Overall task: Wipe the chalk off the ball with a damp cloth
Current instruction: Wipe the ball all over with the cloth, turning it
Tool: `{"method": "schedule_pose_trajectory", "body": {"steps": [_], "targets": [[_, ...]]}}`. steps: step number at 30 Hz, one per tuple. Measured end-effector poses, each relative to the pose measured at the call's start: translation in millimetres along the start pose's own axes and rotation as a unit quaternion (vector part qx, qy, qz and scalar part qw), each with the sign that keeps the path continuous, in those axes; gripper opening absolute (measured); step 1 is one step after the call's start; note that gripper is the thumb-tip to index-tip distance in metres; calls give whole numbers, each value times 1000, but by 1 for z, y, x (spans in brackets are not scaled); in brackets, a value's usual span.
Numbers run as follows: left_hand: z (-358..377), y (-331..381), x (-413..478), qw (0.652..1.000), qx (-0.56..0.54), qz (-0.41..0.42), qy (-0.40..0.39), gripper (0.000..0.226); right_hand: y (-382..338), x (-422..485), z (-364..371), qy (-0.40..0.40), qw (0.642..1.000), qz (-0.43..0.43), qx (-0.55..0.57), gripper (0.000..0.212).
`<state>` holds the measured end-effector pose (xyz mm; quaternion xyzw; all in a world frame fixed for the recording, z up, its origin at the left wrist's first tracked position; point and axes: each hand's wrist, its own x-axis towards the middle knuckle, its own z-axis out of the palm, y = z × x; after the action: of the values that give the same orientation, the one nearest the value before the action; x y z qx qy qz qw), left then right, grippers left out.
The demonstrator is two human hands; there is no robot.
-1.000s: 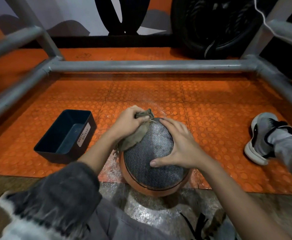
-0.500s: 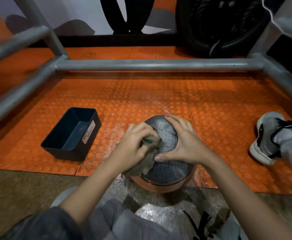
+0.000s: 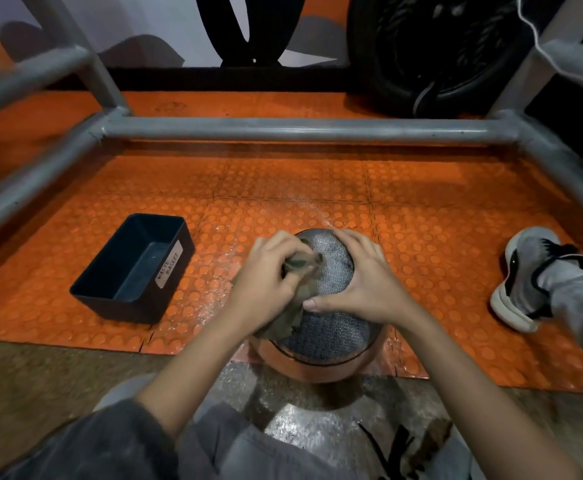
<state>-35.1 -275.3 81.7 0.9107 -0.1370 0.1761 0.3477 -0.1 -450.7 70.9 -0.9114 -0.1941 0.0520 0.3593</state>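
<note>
Pressing cloth (image 3: 302,271) on ball (image 3: 331,327), left hand (image 3: 266,282)

bin (image 3: 134,271) left, shoe (image 3: 529,275) right, open mat (image 3: 283,188) ahead

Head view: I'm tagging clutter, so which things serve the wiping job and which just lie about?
In use: ball, cloth, left hand gripping the cloth, right hand steadying the ball.
Lying about: bin labelled waste basket, metal frame, tyre.

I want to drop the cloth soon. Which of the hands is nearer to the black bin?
Left. The left hand, gripping the cloth on the ball, is beside the bin; the right hand rests on the ball's far side.
</note>
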Motion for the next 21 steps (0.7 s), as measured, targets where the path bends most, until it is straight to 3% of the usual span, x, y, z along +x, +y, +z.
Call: {"method": "schedule_pose_trajectory", "body": {"steps": [5, 10, 14, 21], "targets": [[-1, 5, -16, 1000, -5, 16, 5, 13, -1, 2, -6, -43, 999, 7, -11, 136], [-4, -17, 25, 993, -68, -98, -18, 7, 4, -8, -20, -103, 992, -40, -57, 133], [-11, -32, 54, 981, -72, -165, -71, 5, 0, -9, -2, -92, 992, -73, -39, 117], [-21, -24, 12, 997, -19, 3, -76, 10, 1, 2, 7, -66, 997, -40, 26, 123]]}}
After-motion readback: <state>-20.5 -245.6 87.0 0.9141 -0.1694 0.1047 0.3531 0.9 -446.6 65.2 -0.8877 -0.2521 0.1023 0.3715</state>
